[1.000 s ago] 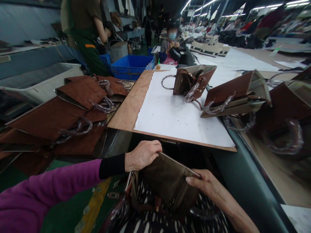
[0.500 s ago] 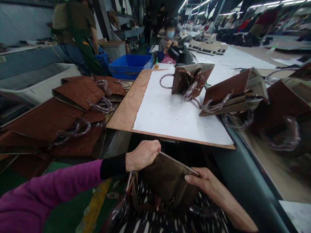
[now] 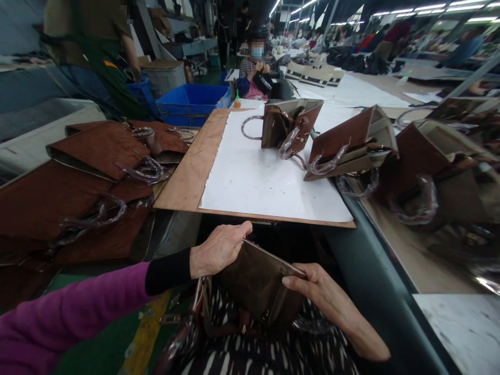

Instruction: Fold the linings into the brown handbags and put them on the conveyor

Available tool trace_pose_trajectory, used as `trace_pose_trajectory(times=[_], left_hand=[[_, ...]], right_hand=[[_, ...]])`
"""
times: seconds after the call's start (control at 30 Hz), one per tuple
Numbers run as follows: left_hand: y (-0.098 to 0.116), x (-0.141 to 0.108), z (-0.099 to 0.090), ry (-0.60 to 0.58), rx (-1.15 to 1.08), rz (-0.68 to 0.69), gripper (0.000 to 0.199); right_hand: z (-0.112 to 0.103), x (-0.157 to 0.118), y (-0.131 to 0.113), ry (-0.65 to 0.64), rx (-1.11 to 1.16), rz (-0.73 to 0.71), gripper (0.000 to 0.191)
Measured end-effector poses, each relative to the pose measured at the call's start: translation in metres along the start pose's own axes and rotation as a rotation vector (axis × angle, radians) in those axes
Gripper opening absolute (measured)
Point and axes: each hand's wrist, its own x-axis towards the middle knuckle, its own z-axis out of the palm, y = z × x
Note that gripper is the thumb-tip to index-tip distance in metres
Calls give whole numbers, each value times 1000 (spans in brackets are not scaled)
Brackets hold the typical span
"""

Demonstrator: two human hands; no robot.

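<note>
A brown handbag (image 3: 260, 281) rests on my lap, tilted, its olive-brown panel facing up. My left hand (image 3: 221, 247) is closed on the far left corner of the bag's edge, the thumb pointing away to the right. At the right end of that same edge, my right hand (image 3: 314, 286) pinches the panel between thumb and fingers. A plastic-wrapped handle of this bag shows beneath my right hand. The lower part of the bag is dark and partly hidden against the patterned cloth (image 3: 219, 359) on my lap.
A board with white paper (image 3: 253, 182) lies ahead, bearing an open handbag (image 3: 289, 125). Several brown bags (image 3: 97, 151) are piled at left; more handbags (image 3: 347, 135) stand at right. Beyond are a blue bin (image 3: 195, 104), a glue bottle (image 3: 237, 100) and a seated co-worker (image 3: 253, 67).
The view has turned slightly right, so the surroundings appear shifted left. Both my hands keep their hold on the bag's edge, with little change in grip.
</note>
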Motion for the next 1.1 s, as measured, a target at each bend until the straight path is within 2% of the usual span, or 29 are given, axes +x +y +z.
trace_pose_trajectory(times=[0.1,0.2,0.3,0.47,0.6,0.97,1.03,1.1], left_hand=[[4,2,2,-54,-43,43,37],[8,7,2,-145,-63,74,27],[11,12,-1,-196,-83,23,19],[14,15,-5,-188,-114,-12,17],[15,14,-6,-196,-130,-32,17],[14,18,-5,-220,-252,-66,13],[15,19,-4,-212,-255,-63,12],[15,19,-3,-205,-248,-52,12]], right_hand=[[-1,0,1,-64,38,-16,30],[-1,1,4,-84,48,-38,30],[-2,2,7,-50,12,-56,27],[-2,1,10,135,4,-139,28],[3,1,10,226,-9,-112,29],[4,2,11,203,-48,-74,27],[4,4,8,210,-139,-93,26],[7,7,2,239,-321,-156,22]])
